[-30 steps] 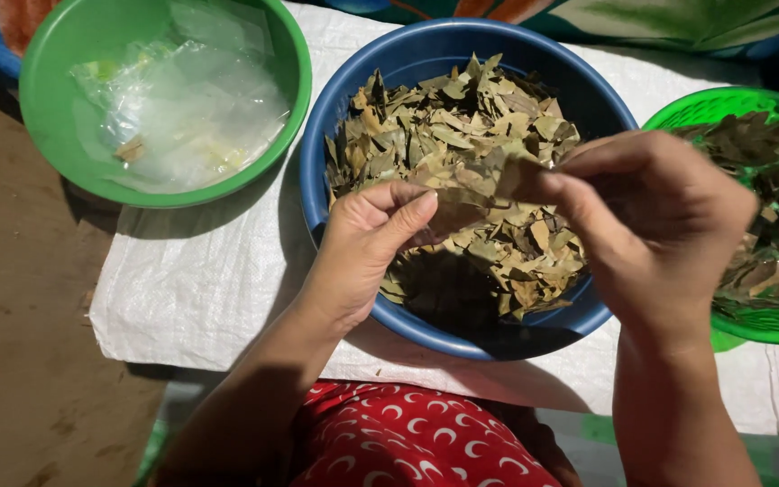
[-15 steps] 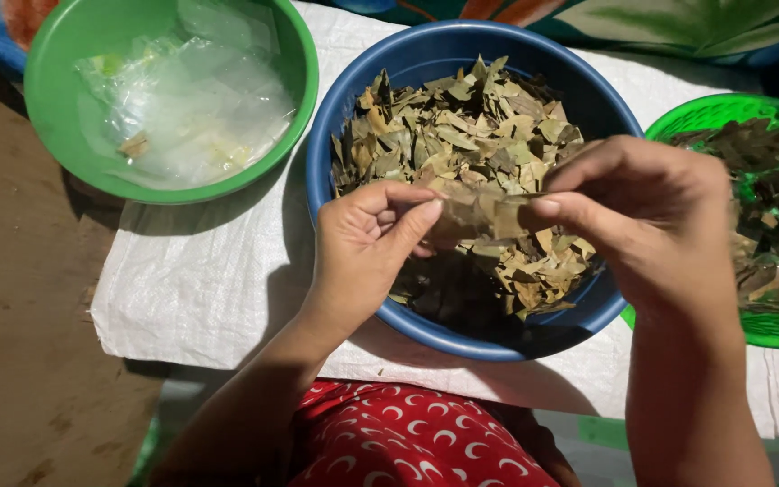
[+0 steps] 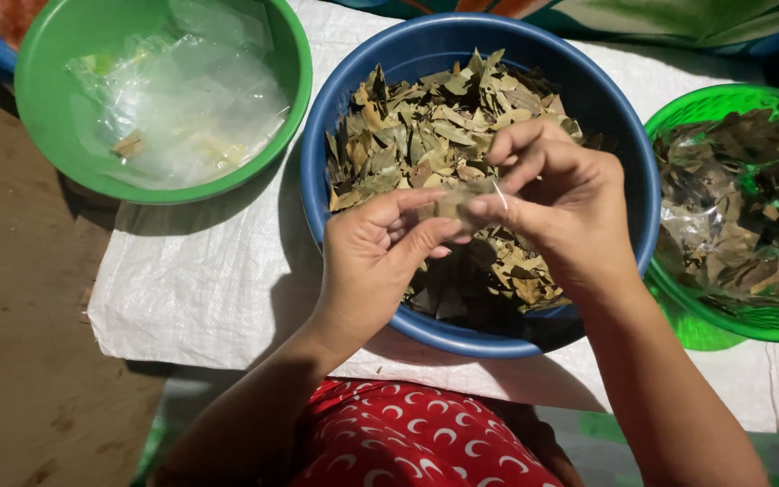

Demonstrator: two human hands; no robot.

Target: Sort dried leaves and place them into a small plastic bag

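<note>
A blue plastic basin (image 3: 335, 117) in the middle holds a heap of dry olive-brown leaves (image 3: 426, 126). Over its near half, my left hand (image 3: 376, 261) and my right hand (image 3: 561, 207) meet, both pinching one dry leaf (image 3: 457, 200) between thumbs and fingertips. The leaf is mostly hidden by my fingers. A thin pale strip shows at the tip of my right fingers.
A green bowl (image 3: 47, 108) at the left holds crumpled clear plastic bags. A green mesh basket (image 3: 705, 108) at the right holds darker dry leaves and a clear bag. All stand on a white woven sack (image 3: 200, 280) over brown ground. Red patterned cloth covers my lap.
My hands have drawn closer together over the basin. The right hand came down and left, and both now pinch the same leaf.
</note>
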